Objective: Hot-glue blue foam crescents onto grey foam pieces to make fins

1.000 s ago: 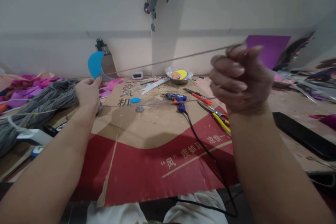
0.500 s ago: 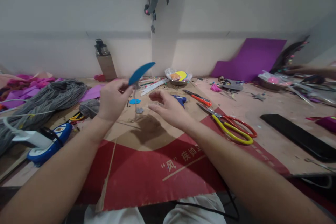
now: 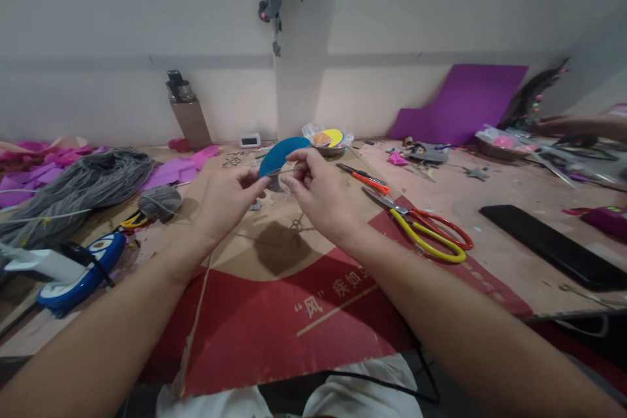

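My left hand (image 3: 226, 199) pinches a blue crescent-shaped foam piece (image 3: 279, 153) at its lower edge, above the red and brown cardboard sheet (image 3: 304, 313). My right hand (image 3: 321, 196) is closed in a pinch right beside it, fingertips at the same spot on the blue piece, where a thin grey thread or wire shows. Both hands meet over the middle of the cardboard.
Yellow-and-red scissors (image 3: 424, 232) and an orange utility knife (image 3: 369, 177) lie to the right. A grey yarn bundle (image 3: 73, 192) and small yarn ball (image 3: 159, 202) sit left, near a blue-white device (image 3: 81, 268). A black flat bar (image 3: 553, 245), purple sheet (image 3: 460, 104), bottle (image 3: 185, 111) and bowl (image 3: 328, 140) are further off.
My right hand came down from holding a long thin wire, opened over the cardboard, then pinched at the blue piece. My left hand brought the blue piece from the left to the middle.
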Available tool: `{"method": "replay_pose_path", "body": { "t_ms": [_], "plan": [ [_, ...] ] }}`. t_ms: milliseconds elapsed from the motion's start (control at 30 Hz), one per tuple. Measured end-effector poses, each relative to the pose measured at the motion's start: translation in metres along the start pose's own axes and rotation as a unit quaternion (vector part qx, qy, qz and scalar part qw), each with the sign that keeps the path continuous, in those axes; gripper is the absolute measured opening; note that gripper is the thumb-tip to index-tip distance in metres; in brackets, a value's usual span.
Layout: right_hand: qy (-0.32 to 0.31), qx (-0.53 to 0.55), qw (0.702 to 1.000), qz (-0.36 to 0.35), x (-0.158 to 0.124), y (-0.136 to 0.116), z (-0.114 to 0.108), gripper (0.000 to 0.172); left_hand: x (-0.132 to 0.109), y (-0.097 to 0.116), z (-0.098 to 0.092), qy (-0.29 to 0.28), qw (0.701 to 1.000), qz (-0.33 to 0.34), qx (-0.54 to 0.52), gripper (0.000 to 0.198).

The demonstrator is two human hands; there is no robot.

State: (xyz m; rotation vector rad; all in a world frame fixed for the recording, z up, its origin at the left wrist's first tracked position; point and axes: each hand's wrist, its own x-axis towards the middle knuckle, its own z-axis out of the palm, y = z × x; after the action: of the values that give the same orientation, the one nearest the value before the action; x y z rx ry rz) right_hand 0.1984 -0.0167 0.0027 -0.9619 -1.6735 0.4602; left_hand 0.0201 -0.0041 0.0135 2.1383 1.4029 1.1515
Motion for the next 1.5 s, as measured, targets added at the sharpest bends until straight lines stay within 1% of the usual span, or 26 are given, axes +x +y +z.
{"method": "replay_pose_path", "body": {
  "t_ms": [33, 133, 167, 233, 333, 433, 533, 700, 833, 1033, 1133, 1200, 1267, 1333, 1367, 1433, 1500],
  "plan": [
    [0.014, -0.031, 0.999, -0.024, 0.001, 0.001, -0.002, 0.018, -0.001, 0.003, 0.0, -0.006, 1.0, -0.007, -0.01, 0.024],
    [0.03, -0.105, 0.989, -0.099, 0.003, 0.005, -0.005, 0.011, -0.002, 0.009, -0.001, -0.021, 0.999, -0.028, -0.028, 0.027],
    [0.03, -0.118, 0.986, -0.114, 0.004, 0.007, -0.005, 0.013, -0.002, 0.01, -0.001, -0.025, 0.998, -0.035, -0.034, 0.029],
    [0.034, -0.125, 0.984, -0.12, 0.006, 0.01, -0.006, 0.015, -0.002, 0.01, 0.0, -0.04, 0.996, -0.054, -0.058, 0.029],
    [0.054, -0.12, 0.987, -0.092, 0.006, 0.014, -0.007, 0.012, -0.001, 0.005, 0.006, -0.073, 0.984, -0.087, -0.139, 0.028],
    [0.06, -0.11, 0.991, -0.056, 0.006, 0.016, -0.007, 0.011, -0.002, 0.0, 0.014, -0.095, 0.957, -0.112, -0.249, 0.027],
    [0.056, -0.078, 0.995, -0.015, 0.005, 0.015, -0.006, 0.013, -0.003, -0.003, 0.018, -0.104, 0.932, -0.13, -0.321, 0.025],
    [0.047, 0.005, 0.998, 0.044, 0.007, 0.014, -0.006, 0.017, -0.004, 0.001, 0.017, -0.102, 0.907, -0.153, -0.38, 0.024],
    [0.024, 0.078, 0.993, 0.083, 0.009, 0.016, -0.005, 0.017, -0.004, 0.003, 0.017, -0.101, 0.892, -0.166, -0.408, 0.023],
    [-0.005, 0.191, 0.973, 0.128, 0.011, 0.022, 0.0, 0.019, -0.003, 0.003, 0.017, -0.1, 0.864, -0.179, -0.461, 0.022],
    [-0.016, 0.264, 0.954, 0.142, 0.011, 0.024, 0.003, 0.015, -0.003, 0.003, 0.017, -0.115, 0.842, -0.187, -0.492, 0.019],
    [0.001, 0.302, 0.944, 0.135, 0.01, 0.024, 0.004, 0.015, -0.004, 0.003, 0.018, -0.126, 0.822, -0.205, -0.516, 0.016],
    [0.034, 0.296, 0.949, 0.106, 0.008, 0.022, 0.004, 0.021, -0.004, 0.005, 0.019, -0.126, 0.801, -0.229, -0.538, 0.01],
    [0.06, 0.246, 0.965, 0.061, 0.006, 0.02, 0.003, 0.021, -0.004, 0.008, 0.018, -0.12, 0.783, -0.255, -0.555, 0.007],
    [0.064, 0.213, 0.974, 0.036, 0.005, 0.019, 0.002, 0.019, -0.004, 0.01, 0.017, -0.117, 0.774, -0.269, -0.561, 0.009],
    [0.06, 0.142, 0.988, -0.015, 0.004, 0.018, 0.0, 0.016, -0.004, 0.014, 0.016, -0.113, 0.758, -0.295, -0.571, 0.016],
    [0.049, 0.079, 0.994, -0.057, 0.003, 0.019, -0.003, 0.016, -0.004, 0.018, 0.014, -0.115, 0.744, -0.312, -0.579, 0.019]
  ]
}}
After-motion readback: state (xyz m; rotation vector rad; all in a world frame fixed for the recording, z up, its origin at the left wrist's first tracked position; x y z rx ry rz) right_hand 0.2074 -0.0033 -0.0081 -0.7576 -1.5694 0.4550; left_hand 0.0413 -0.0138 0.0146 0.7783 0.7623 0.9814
